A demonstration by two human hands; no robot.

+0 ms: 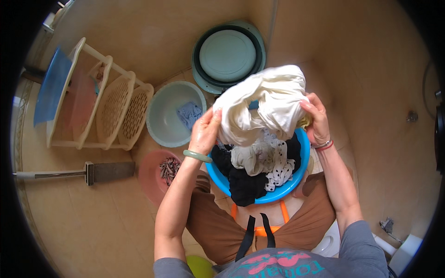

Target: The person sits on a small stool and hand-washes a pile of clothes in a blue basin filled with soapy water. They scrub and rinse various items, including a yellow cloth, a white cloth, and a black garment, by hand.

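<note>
A bunched cream-white garment (262, 104) hangs between my two hands above a blue basin. My left hand (207, 131), with a green bangle at the wrist, pinches its left edge. On the other side my right hand (316, 119) grips its right edge, fingers curled over the cloth. Below, the blue basin (303, 171) holds a heap of clothes: black cloth (248, 185), a light grey piece (248, 160) and a white black-dotted cloth (280, 173). The white garment hides the basin's far part.
A pale basin (160, 116) with a blue cloth and a pink basin (149, 173) with striped cloth stand at left. Beyond are a stacked green tub (227, 55) and a cream tiered rack (109, 106). A flat mop (109, 172) lies left. An orange-legged stand (284, 212) is between my knees.
</note>
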